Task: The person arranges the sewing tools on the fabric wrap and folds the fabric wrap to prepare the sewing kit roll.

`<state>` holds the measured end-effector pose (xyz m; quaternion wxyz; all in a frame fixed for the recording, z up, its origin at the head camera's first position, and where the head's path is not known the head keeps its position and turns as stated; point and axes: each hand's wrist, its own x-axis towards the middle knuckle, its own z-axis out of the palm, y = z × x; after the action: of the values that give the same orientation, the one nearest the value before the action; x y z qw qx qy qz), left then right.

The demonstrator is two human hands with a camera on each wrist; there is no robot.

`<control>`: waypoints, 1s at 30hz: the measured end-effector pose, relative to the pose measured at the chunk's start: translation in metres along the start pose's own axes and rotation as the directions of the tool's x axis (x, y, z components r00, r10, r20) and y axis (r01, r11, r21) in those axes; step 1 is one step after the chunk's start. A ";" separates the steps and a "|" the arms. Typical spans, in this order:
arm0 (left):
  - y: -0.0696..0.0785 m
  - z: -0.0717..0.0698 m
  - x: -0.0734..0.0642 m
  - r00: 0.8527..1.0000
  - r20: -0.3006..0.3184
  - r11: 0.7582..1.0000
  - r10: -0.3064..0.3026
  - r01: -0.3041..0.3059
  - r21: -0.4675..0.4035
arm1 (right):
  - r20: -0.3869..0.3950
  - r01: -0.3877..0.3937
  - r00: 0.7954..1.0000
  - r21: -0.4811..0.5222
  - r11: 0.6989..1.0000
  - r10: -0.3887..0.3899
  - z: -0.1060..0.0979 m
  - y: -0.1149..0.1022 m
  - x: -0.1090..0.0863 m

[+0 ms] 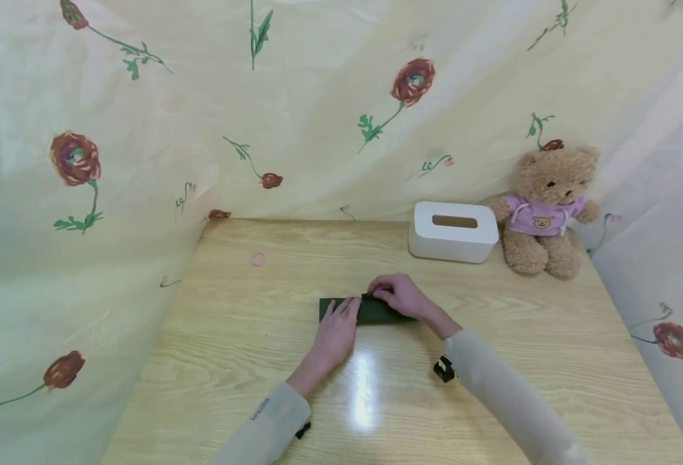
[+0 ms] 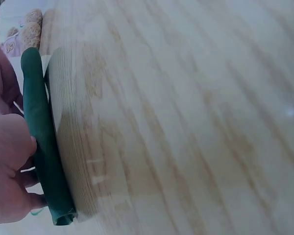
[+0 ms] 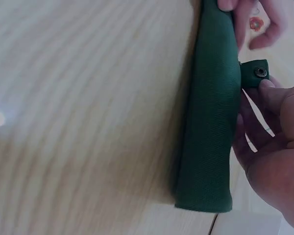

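Observation:
A long, narrow dark green case [image 1: 378,314] with a leathery grain lies lengthwise from left to right on the wooden table. On its left half is my left hand [image 1: 338,332], with fingers reaching over the case; the left wrist view shows its fingertips against the green case [image 2: 39,117]. My right hand [image 1: 404,296] is at the far edge, right of the middle. In the right wrist view it pinches a short green tab [image 3: 250,81] with a round metal snap [image 3: 260,72]. The tab stands out from the case [image 3: 208,132].
A white tissue box [image 1: 454,242] stands at the back right, beside a teddy bear [image 1: 541,213] in a purple top. A pink ring-shaped band [image 1: 258,258] lies at the back left. Flowered cloth [image 1: 306,116] hangs behind the table [image 1: 231,361].

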<state>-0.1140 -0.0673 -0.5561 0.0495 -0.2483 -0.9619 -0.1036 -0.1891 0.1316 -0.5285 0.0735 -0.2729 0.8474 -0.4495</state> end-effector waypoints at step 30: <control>0.001 -0.002 0.000 0.998 0.037 0.989 0.054 -0.058 0.133 | -0.098 0.221 0.961 -0.284 0.933 -0.257 0.021 0.011 -0.031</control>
<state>-0.1134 -0.0673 -0.5542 0.0531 -0.2730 -0.9600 -0.0331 -0.1599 0.1373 -0.5531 -0.0765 -0.3509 0.8642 -0.3523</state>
